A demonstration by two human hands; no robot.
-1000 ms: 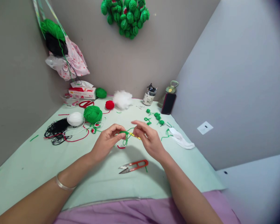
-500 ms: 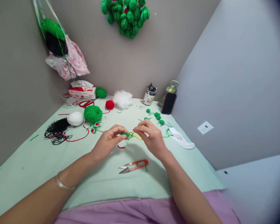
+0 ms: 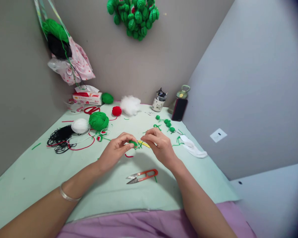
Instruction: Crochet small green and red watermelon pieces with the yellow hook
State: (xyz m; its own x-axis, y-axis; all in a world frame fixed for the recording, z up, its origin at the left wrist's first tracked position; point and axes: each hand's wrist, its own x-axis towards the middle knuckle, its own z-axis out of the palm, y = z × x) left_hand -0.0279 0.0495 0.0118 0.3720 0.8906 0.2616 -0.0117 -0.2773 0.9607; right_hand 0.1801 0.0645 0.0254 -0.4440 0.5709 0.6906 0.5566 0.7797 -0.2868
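My left hand (image 3: 118,147) is closed, thumb and fingers pinching a small green crochet piece (image 3: 133,143) with loose strands hanging from its right side. Close by on the right, my right hand (image 3: 159,145) is closed in a pinch beside those green strands. What sits between its fingertips is too small to make out. Between and just beyond the hands shows a thin yellow tool (image 3: 145,144), perhaps a crochet hook, partly hidden by the right fingers. Nearer to me, orange-handled thread snips (image 3: 149,173) lie on the pale green cloth with their blades apart. A short red yarn scrap (image 3: 129,156) lies below the left fingertips.
At left are a white yarn ball (image 3: 80,126), a green yarn ball (image 3: 98,120) and black yarn (image 3: 61,138). Behind sit a red yarn ball (image 3: 116,111) and white stuffing (image 3: 130,105). Small green balls (image 3: 167,124), a phone (image 3: 179,109) and a white cloth strip (image 3: 192,147) lie right.
My right fingers have closed from a looser, spread pose into a pinch near the green piece. The hanging green loop has been drawn up, and my left hand has barely moved.
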